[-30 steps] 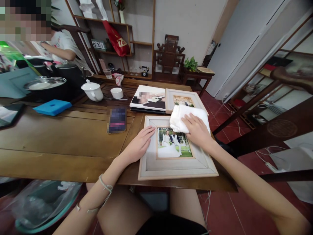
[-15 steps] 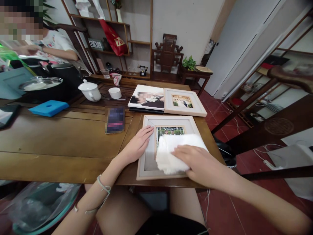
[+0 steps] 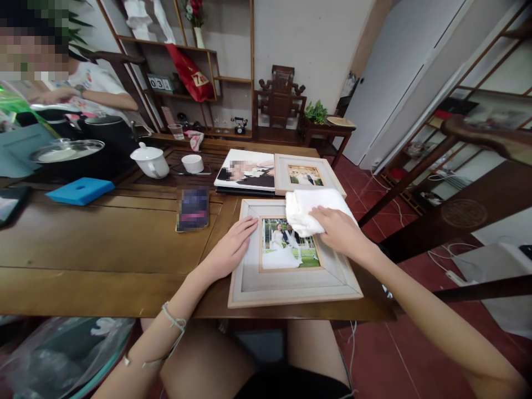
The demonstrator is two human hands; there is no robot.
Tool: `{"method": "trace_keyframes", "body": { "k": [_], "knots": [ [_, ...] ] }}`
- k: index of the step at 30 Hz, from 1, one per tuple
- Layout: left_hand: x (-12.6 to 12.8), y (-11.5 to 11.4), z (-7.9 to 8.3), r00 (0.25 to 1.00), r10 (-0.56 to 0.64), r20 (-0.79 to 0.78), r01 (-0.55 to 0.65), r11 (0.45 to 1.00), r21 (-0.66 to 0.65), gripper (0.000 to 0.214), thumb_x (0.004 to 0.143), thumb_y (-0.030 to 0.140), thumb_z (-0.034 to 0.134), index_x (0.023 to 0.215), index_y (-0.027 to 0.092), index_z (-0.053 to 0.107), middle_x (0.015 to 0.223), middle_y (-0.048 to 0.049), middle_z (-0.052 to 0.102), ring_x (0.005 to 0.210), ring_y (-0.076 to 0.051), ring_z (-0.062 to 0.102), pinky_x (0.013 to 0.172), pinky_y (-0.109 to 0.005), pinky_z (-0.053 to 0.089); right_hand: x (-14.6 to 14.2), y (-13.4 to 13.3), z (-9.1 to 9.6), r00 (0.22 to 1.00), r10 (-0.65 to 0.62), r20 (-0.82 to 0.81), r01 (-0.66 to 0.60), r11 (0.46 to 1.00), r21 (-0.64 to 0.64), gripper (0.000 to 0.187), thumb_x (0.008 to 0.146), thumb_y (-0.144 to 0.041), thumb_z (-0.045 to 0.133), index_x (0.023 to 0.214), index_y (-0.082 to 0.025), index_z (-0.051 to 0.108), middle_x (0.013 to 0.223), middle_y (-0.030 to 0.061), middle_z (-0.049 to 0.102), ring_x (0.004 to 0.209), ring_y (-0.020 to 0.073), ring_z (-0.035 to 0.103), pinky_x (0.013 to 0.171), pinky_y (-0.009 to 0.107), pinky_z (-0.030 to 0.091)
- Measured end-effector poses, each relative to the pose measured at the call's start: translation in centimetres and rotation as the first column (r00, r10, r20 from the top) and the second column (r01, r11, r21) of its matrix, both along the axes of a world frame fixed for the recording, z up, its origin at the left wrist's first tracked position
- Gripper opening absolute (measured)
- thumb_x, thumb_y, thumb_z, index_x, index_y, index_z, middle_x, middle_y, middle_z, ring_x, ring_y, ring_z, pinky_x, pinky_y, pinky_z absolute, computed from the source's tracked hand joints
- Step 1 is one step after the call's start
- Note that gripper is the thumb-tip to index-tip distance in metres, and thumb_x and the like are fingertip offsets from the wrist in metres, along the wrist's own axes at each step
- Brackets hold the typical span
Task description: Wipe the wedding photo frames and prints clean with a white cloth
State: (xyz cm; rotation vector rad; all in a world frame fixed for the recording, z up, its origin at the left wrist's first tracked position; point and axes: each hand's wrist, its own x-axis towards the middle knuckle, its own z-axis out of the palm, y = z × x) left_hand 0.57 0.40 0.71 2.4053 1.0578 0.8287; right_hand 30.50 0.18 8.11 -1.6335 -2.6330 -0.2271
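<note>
The person's left hand (image 3: 226, 252) is resting on the left border of a picture frame (image 3: 286, 285), its fingers straight and close together. The right hand (image 3: 338, 230) is gripping a folded white cloth (image 3: 303, 209), which is covering the frame's upper right part. The frame is lying face up near the edge of a wooden table (image 3: 103, 244). Behind it, a second frame (image 3: 333, 180) is lying beside a large photo (image 3: 260, 180).

lower centre: picture frame (image 3: 286, 255) on table (image 3: 103, 238) | on its left border: left hand (image 3: 228, 248) | on its upper right: cloth (image 3: 301, 213), under right hand (image 3: 339, 231) | centre, behind: photo panel (image 3: 249, 173) left of second picture frame (image 3: 306, 175)
</note>
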Motion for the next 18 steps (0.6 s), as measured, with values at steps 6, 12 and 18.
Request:
{"method": "trace_keyframes", "body": {
  "k": [6,12,18],
  "knots": [
    [0.0,0.0,0.0,1.0,0.013,-0.003,-0.013,1.0,-0.011,0.046,0.099,0.024,0.032,0.142,0.017,0.047,0.15,-0.0112,0.044,0.143,-0.026,0.033,0.12,-0.053,0.025,-1.7,-9.3,3.8,0.974,0.133,0.183,-0.078,0.957,-0.28,0.046,0.061,0.001,0.045,0.098,-0.016,0.065,0.091,0.0113,0.07,0.078,0.0294,0.065,0.067,0.039,0.046],
    [0.0,-0.1,0.0,1.0,0.0,-0.012,-0.001,1.0,-0.014,0.047,0.099,0.023,0.032,0.143,0.017,0.046,0.151,-0.011,0.044,0.144,-0.026,0.031,0.12,-0.052,0.024,-1.7,-9.4,4.1,0.994,0.107,0.034,-0.092,0.951,-0.295,0.047,0.065,0.0,0.049,0.104,-0.019,0.066,0.1,0.0093,0.07,0.094,0.0277,0.063,0.08,0.037,0.046],
    [-0.2,0.0,-0.1,1.0,-0.002,-0.013,0.002,1.0,0.001,0.046,0.099,0.024,0.033,0.142,0.018,0.047,0.15,-0.0108,0.044,0.144,-0.027,0.032,0.119,-0.053,0.026,-0.8,-0.9,0.2,0.999,0.034,-0.023,-0.035,0.999,-0.041,0.056,0.07,0.001,0.048,0.124,-0.011,0.058,0.13,0.0162,0.06,0.125,0.0297,0.049,0.1,0.042,0.04]
  ]
}}
